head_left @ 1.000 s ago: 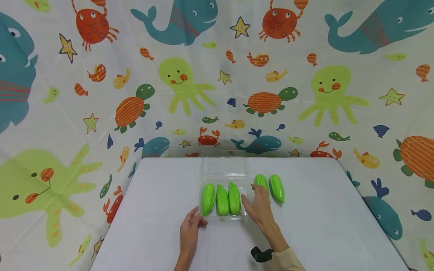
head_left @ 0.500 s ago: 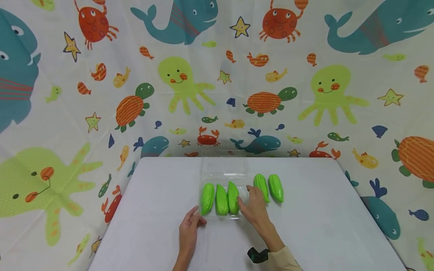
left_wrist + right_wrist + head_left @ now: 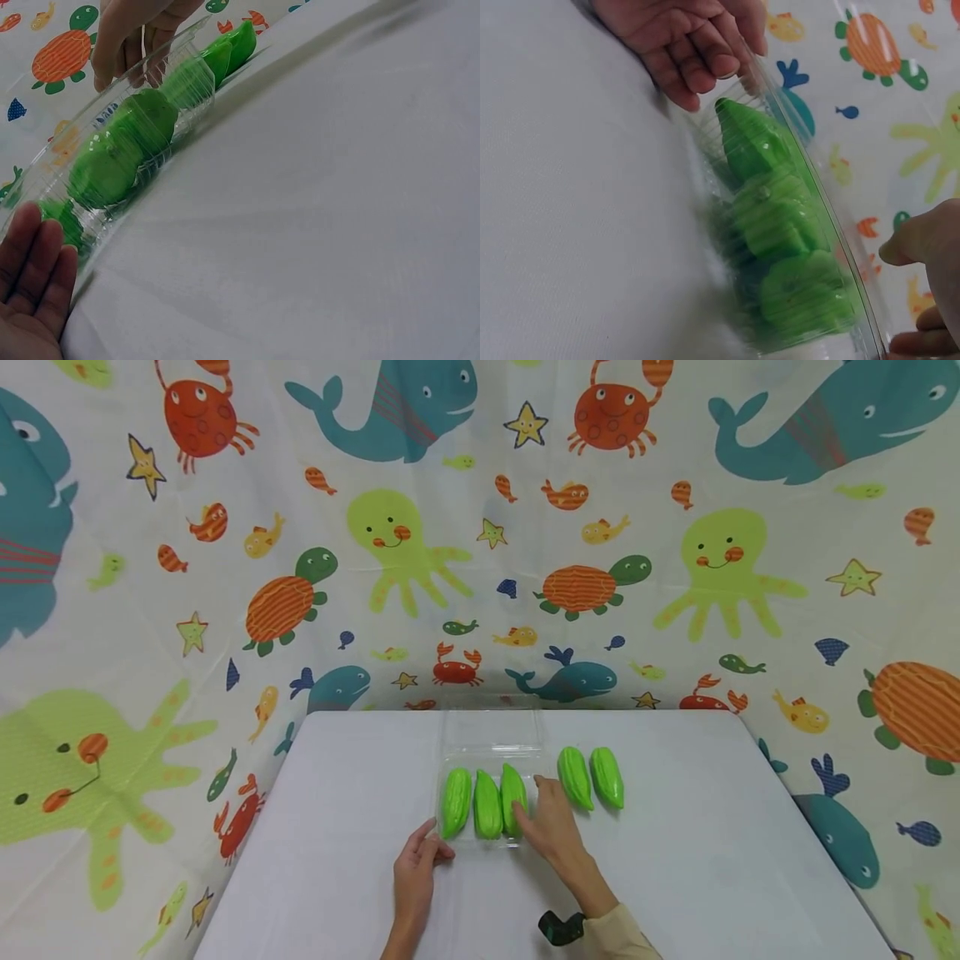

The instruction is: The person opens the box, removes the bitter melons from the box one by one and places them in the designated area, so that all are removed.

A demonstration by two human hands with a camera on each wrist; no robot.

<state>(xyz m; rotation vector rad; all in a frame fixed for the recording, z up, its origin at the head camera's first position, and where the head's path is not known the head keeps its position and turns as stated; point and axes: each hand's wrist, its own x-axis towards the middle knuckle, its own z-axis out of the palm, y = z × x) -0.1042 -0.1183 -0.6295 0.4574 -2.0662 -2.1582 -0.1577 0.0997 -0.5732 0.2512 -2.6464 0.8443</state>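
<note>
Three bright green ridged bitter melons lie side by side in a clear plastic box: a left one [image 3: 456,803], a middle one [image 3: 487,807] and a right one [image 3: 512,793]. My left hand [image 3: 415,868] rests at the box's front left corner, its straight fingers [image 3: 46,255] against the wall in the left wrist view. At the right side, my right hand [image 3: 555,828] reaches over the box [image 3: 196,112], thumb overlapping the right melon in the head view. Its thumb [image 3: 911,244] stands apart from the melons in the right wrist view, and no melon is in its grasp.
Two more bitter melons lie on the white table [image 3: 697,860] just right of the box, one nearer [image 3: 575,778] and one farther [image 3: 607,778]. The box's hinged lid [image 3: 491,728] lies folded back behind it. A sea-animal cloth [image 3: 480,602] hangs behind the table.
My right hand has moved left, from over the nearer loose melon to the box's right side and the right melon in it. The left hand has stayed at its corner.
</note>
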